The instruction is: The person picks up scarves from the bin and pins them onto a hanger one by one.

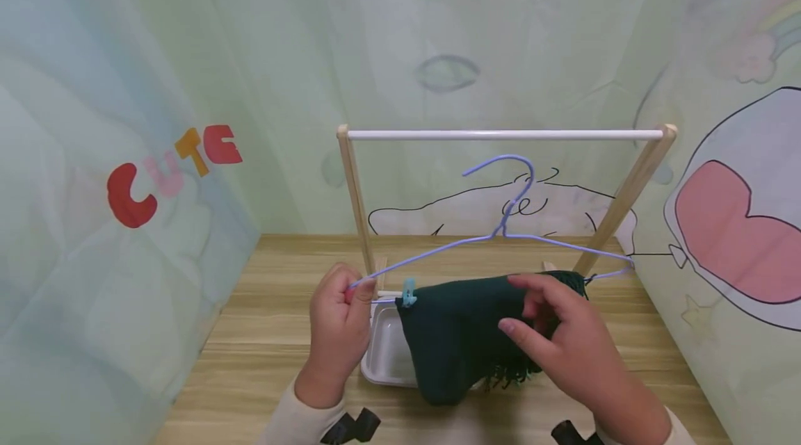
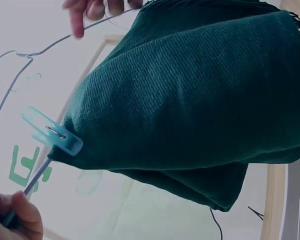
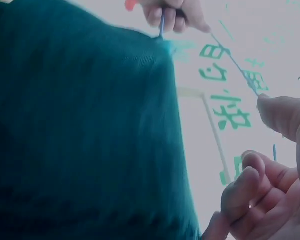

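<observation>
My left hand (image 1: 341, 327) grips the left end of a blue wire clothes hanger (image 1: 438, 245), whose hook points up. Over the hanger's lower bar hangs a dark green scarf (image 1: 447, 341) with fringed ends. A light blue clothespin (image 1: 409, 292) pinches the scarf's left corner to that bar, beside my left hand; the left wrist view shows the clothespin (image 2: 52, 131) closely. My right hand (image 1: 572, 354) is in front of the scarf's right part, thumb apart from loosely bent fingers. Nothing is held between them in the right wrist view. Part of the scarf's fringe is hidden behind this hand.
Behind the hanger stands a rack with a white crossbar (image 1: 500, 134) and wooden posts (image 1: 616, 212). A white tray (image 1: 384, 354) sits on the wood-patterned table (image 1: 244, 334), partly under the scarf. Printed cloth (image 1: 294, 69) encloses the back and sides.
</observation>
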Available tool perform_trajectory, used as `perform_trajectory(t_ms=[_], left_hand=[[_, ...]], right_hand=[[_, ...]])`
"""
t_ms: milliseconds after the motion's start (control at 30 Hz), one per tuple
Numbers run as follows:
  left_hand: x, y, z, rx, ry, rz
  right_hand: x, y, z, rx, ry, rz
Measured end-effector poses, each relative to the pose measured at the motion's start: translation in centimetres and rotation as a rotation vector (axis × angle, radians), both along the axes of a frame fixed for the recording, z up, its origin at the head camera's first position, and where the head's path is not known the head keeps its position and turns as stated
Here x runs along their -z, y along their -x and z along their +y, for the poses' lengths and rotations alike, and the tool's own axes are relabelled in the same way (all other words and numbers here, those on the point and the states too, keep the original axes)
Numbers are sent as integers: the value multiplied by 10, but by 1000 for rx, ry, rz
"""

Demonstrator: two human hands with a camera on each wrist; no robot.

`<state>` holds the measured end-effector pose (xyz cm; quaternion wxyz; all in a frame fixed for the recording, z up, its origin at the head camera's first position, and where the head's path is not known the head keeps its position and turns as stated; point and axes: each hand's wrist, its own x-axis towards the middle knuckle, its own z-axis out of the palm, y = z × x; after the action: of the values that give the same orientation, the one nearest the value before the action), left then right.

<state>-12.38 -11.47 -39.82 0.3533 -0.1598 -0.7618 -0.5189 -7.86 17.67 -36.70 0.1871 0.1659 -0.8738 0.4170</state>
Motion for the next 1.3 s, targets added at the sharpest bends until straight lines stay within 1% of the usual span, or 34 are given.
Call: perform_trajectory(t_ms=[133, 233, 333, 400, 500, 600, 733, 767, 833, 900, 1000, 1133, 1233, 1300], left_hand=[[0, 1, -4, 3, -17, 20], [-1, 2, -7, 6, -33, 19], [-1, 1, -9, 2, -38, 12], [-2, 1, -10, 2, -39, 14], [-3, 1, -11, 0, -38, 24], [-3, 0, -12, -9, -43, 26], [-3, -1, -13, -13, -53, 22], [-3, -2, -13, -12, -55, 19], [-4, -2, -13, -9, -61, 16], [-5, -3, -14, -12, -66, 19], [-5, -3, -15, -27, -70, 35], [-4, -2, -15, -24, -73, 55], [-3, -3, -14, -11, -67, 47], [-3, -3, -14, -13, -59, 37]], right_hand=[[13, -5, 18, 54, 55, 56], [27, -8, 29, 104, 139, 77], [43, -11, 38, 174, 246, 85], [55, -13, 44, 237, 283, 75], [74, -15, 53, 350, 254, 13], [94, -14, 59, 459, 180, -92], [119, -13, 62, 530, 127, -262], [126, -12, 63, 532, 121, -303], [137, -9, 63, 524, 78, -373], [149, -5, 64, 507, 37, -426], [168, 2, 65, 444, -12, -514], [196, 10, 64, 364, -39, -638], [215, 13, 61, 327, -53, -714], [226, 15, 58, 314, -59, -762]])
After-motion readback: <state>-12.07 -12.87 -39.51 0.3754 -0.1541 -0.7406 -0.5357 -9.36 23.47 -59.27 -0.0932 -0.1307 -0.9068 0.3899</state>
